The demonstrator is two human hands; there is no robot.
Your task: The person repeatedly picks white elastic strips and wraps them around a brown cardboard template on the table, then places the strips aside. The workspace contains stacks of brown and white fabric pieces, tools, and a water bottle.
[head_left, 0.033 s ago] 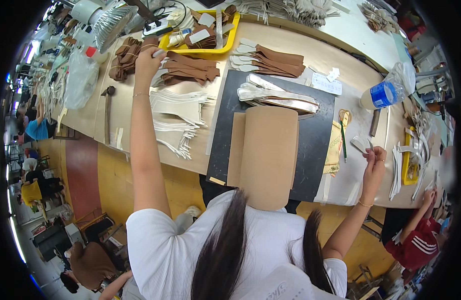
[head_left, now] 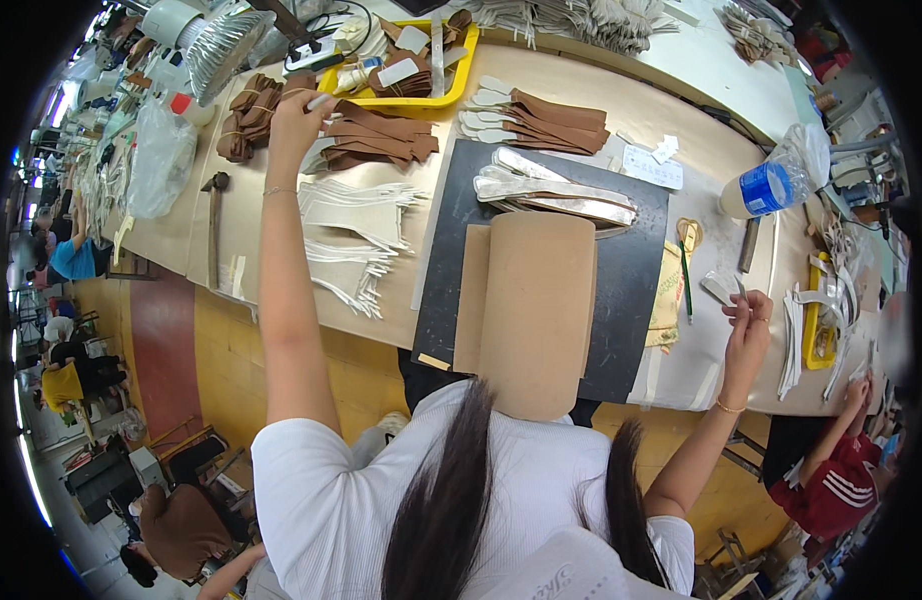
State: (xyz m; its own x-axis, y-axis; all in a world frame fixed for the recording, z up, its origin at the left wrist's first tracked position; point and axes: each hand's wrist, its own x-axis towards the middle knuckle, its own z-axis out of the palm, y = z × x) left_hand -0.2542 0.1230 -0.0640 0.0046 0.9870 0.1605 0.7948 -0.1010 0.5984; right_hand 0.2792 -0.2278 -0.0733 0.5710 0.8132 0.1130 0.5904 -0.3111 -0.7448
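My left hand (head_left: 298, 125) reaches to the far left of the table, fingers closed at the pale end of a brown strip (head_left: 376, 122). That strip lies on a fanned stack of brown strips with whitish ends. On the right, my right hand (head_left: 749, 325) pinches a thin, pointed greyish piece (head_left: 741, 288), too small to name. Beside its tip lies a small pale flat piece (head_left: 719, 289). Between my hands, a curved tan sheet (head_left: 541, 310) stands over a black board (head_left: 631, 280). Whitish strips (head_left: 551, 190) lie in a pile at the board's far end.
Behind the strips stands a yellow tray (head_left: 469, 65). White-edged pieces (head_left: 356, 220) and a hammer (head_left: 216, 230) lie to the left. A blue-labelled bottle (head_left: 761, 190), a green pencil (head_left: 686, 275) and another yellow tray (head_left: 819, 320) are on the right. A co-worker in red (head_left: 836, 480) sits there.
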